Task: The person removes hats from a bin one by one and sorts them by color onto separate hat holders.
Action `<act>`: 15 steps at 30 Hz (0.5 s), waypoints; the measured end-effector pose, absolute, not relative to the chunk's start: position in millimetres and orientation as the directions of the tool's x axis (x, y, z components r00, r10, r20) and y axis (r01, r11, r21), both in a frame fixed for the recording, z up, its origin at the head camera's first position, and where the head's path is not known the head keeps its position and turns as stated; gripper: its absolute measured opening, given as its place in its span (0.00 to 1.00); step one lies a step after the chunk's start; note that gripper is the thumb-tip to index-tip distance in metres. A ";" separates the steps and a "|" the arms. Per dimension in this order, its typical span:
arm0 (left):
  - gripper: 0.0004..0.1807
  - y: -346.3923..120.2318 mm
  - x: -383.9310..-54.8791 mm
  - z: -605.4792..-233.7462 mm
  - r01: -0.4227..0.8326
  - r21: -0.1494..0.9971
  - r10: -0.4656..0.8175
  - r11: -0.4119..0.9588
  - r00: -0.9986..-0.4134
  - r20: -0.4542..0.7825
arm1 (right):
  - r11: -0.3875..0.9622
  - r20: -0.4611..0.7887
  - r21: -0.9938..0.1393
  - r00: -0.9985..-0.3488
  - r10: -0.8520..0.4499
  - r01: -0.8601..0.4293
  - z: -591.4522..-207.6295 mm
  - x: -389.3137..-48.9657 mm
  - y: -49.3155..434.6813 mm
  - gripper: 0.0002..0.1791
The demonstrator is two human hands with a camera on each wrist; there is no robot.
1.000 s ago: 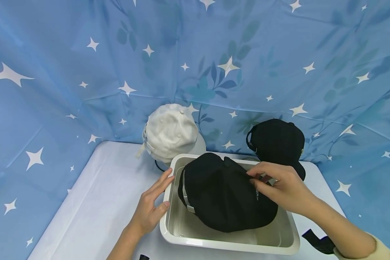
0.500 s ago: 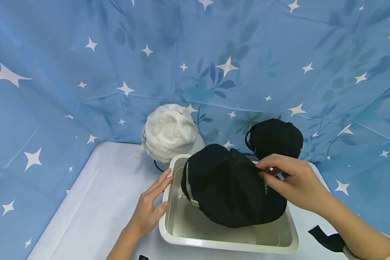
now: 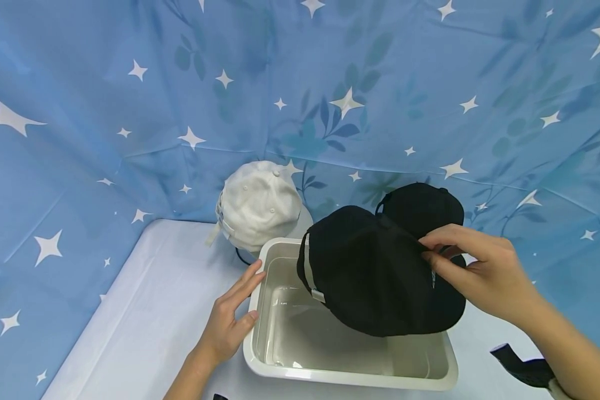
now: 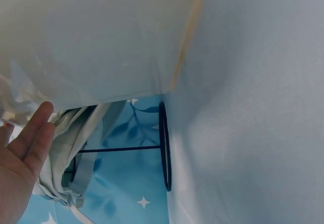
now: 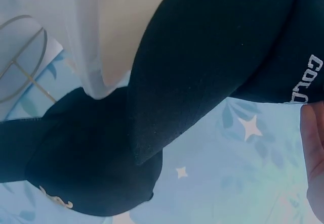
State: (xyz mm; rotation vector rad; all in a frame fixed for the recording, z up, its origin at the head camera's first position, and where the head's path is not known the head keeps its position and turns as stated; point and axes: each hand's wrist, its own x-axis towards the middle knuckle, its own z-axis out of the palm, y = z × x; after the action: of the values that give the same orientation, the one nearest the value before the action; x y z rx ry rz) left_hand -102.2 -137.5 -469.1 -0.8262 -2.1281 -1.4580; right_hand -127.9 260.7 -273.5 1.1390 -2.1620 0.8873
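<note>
A black baseball cap (image 3: 370,278) hangs tilted over the right part of a pale plastic bin (image 3: 350,376), its strap and light buckle facing left. My right hand (image 3: 485,272) pinches the cap's front between thumb and fingers, near white lettering. In the right wrist view the brim of that black cap (image 5: 212,47) fills the top, and part of my right hand (image 5: 315,158) shows at the edge. My left hand (image 3: 225,328) rests with extended fingers against the bin's left rim. In the left wrist view its fingers (image 4: 33,138) touch the bin's outer wall (image 4: 96,42).
Behind the bin at left, a white cap (image 3: 260,205) sits on a black wire stand (image 4: 164,148). Another black cap (image 3: 420,205) stands back right, by a wire stand (image 5: 20,64). A blue starred curtain (image 3: 300,83) backs the white table (image 3: 145,311).
My right hand has lifted the black cap and carried it up and rightward, uncovering the bin's left floor. The left hand stays at the rim.
</note>
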 end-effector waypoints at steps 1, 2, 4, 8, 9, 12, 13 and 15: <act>0.37 -137.5 -102.1 -469.0 0.680 0.682 0.232 0.268 -0.733 0.640 | 0.435 0.710 -0.298 -0.502 -0.494 -0.850 -272.4 -127.8 262.2 0.26; 0.37 -137.7 -101.9 -469.1 0.679 0.683 0.232 0.267 -0.734 0.639 | 0.445 0.712 -0.294 -0.505 -0.488 -0.846 -271.3 -127.8 263.8 0.27; 0.37 -138.0 -101.7 -469.4 0.680 0.683 0.233 0.266 -0.733 0.639 | 0.456 0.719 -0.293 -0.508 -0.475 -0.840 -269.4 -128.4 267.5 0.27; 0.37 -138.4 -101.6 -470.1 0.687 0.677 0.233 0.264 -0.727 0.646 | 0.492 0.725 -0.292 -0.525 -0.446 -0.820 -264.9 -129.6 275.4 0.29; 0.37 -138.5 -101.7 -470.1 0.688 0.676 0.234 0.263 -0.726 0.647 | 0.498 0.726 -0.293 -0.529 -0.439 -0.816 -263.6 -129.7 277.5 0.29; 0.36 -138.5 -101.9 -470.2 0.690 0.674 0.235 0.262 -0.724 0.649 | 0.541 0.725 -0.284 -0.546 -0.420 -0.792 -258.5 -129.3 282.9 0.29; 0.36 -138.5 -102.0 -470.2 0.689 0.675 0.236 0.262 -0.724 0.648 | 0.554 0.725 -0.281 -0.551 -0.413 -0.784 -256.8 -129.1 284.6 0.28; 0.36 -138.5 -102.1 -470.3 0.686 0.679 0.237 0.262 -0.728 0.644 | 0.584 0.728 -0.273 -0.561 -0.395 -0.765 -253.6 -128.8 287.7 0.24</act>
State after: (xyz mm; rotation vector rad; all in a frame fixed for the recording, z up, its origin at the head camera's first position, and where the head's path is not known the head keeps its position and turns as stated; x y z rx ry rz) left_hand -102.1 -138.5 -470.3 -0.8368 -2.1248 -1.4634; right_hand -128.8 287.7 -253.6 0.9180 -2.1957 0.7776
